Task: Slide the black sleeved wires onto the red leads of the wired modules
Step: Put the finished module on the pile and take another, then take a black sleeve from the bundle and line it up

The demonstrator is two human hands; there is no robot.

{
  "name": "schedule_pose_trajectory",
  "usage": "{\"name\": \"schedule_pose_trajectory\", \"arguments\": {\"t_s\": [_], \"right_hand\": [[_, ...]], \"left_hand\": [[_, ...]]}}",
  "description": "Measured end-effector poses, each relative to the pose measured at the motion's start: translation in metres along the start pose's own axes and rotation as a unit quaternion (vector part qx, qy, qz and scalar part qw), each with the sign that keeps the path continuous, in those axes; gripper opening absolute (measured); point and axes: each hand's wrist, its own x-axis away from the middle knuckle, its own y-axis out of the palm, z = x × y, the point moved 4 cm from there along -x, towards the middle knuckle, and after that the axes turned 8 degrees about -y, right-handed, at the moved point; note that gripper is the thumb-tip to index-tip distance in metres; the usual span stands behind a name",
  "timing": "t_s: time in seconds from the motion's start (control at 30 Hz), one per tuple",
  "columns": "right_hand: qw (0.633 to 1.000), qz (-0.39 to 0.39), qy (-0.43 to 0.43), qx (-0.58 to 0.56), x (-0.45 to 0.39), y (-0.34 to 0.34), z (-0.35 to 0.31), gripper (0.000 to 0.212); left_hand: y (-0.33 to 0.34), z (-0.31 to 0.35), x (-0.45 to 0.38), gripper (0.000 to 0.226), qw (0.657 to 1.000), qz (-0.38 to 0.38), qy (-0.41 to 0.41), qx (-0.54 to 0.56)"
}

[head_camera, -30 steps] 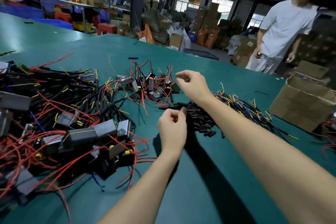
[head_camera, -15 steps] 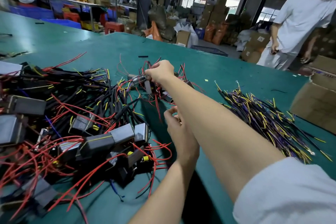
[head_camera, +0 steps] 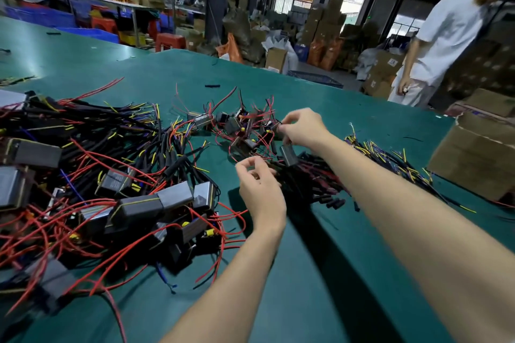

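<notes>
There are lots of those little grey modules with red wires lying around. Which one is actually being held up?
The module dangling under the right hand, which pinches its wire; every other one lies on the table.

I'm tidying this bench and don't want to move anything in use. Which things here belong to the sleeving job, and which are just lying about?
Belongs to the job:
- small module hanging from the right hand
- far module heap with red leads
- black sleeve pile
- left hand, fingers curled

Just lying about:
- cardboard box
- stray black piece on the green table
</notes>
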Motion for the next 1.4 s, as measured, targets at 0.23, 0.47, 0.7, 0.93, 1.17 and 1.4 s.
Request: {"name": "schedule_pose_trajectory", "arguments": {"t_s": [0.23,0.47,0.7,0.93,1.17,1.4], "right_hand": [[0.980,-0.129,-0.043,-0.147,0.030,-0.003,0.007,0.012],[0.965,-0.200,-0.040,-0.163,0.048,0.005,0.017,0.011],[0.981,-0.111,-0.147,-0.066,0.048,-0.005,0.007,0.009],[0.971,0.017,-0.230,-0.059,0.060,-0.011,-0.002,0.005],[0.961,0.030,-0.186,-0.204,0.073,-0.033,0.007,0.016],[0.940,0.049,-0.177,-0.287,0.086,-0.071,0.005,0.019]], "left_hand": [[-0.002,0.012,0.004,0.035,0.994,0.004,0.102,-0.035],[-0.006,0.014,0.002,0.039,0.993,0.019,0.097,-0.071],[-0.009,0.011,-0.001,0.009,0.994,0.026,0.075,-0.075],[-0.008,0.014,0.001,0.010,0.997,0.006,0.070,-0.034],[-0.001,0.017,0.009,0.012,0.989,-0.043,0.133,-0.055],[0.009,0.033,0.028,0.012,0.962,-0.124,0.227,-0.091]]}}
